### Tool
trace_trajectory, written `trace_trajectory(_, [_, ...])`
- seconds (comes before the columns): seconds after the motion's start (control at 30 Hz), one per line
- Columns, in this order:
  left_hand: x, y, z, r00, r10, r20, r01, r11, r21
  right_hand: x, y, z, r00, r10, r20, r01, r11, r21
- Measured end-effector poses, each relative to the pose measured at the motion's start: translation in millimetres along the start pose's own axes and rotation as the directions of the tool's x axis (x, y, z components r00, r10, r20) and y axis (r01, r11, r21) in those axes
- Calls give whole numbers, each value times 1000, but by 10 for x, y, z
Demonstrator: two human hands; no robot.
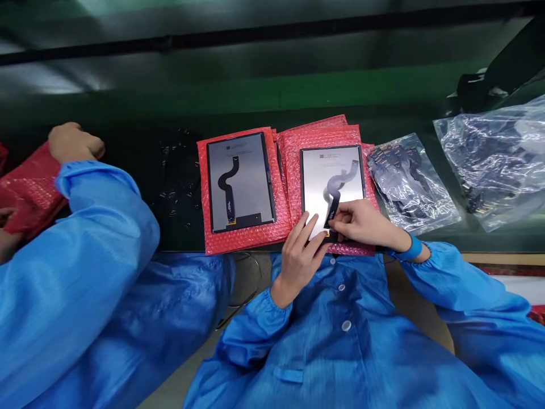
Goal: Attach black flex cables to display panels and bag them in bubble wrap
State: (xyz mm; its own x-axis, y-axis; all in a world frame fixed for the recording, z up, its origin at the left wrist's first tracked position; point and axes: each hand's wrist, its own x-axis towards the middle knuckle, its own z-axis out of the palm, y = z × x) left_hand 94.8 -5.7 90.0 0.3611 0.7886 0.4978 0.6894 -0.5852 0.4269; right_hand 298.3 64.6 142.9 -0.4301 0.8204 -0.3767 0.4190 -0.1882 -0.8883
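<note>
Flex cable (334, 208) apparently being aligned near the table's (485, 241) front edge
Right hand (361, 222) pinches it, left hand (299, 258) spreads over the screen (314, 190); steady placing likely needed

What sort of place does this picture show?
Probably an electronics workshop: flat display panels with dark ribbon cables lie on red bubble-wrap bags, and the people sitting side by side wear blue smocks.

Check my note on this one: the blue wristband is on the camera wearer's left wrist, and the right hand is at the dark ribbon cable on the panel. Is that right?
Not quite. The head view shows the blue wristband on the right wrist, not the left. The rest stands: the right hand is at the dark ribbon cable on the panel.
</note>
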Motion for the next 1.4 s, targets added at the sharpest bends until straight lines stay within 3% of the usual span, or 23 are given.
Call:
trace_trajectory(0.2, [-64, 28, 85, 999, -25, -25, 24, 998, -59, 51, -47, -19, 1000, 6, -11, -8, 986, -164])
trace_trajectory(0.47, [-85, 5, 143, 997, 4, -71, -9, 998, -62, 59, -86, -8, 999, 32, 15, -27, 969, -246])
trace_trajectory(0.73, [-93, 11, 142, 999, -23, -29, 20, 993, -113, 78, -114, -48, 999, 2, 38, 7, 971, -241])
trace_trajectory(1.13, [-67, 17, 160, 997, -13, -79, 4, 992, -122, 71, -103, -51, 998, 10, 54, 5, 965, -264])
trace_trajectory(1.4, [-69, 24, 138, 999, -27, -41, 23, 995, -98, 84, -119, -57, 997, 70, 35, -58, 960, -275])
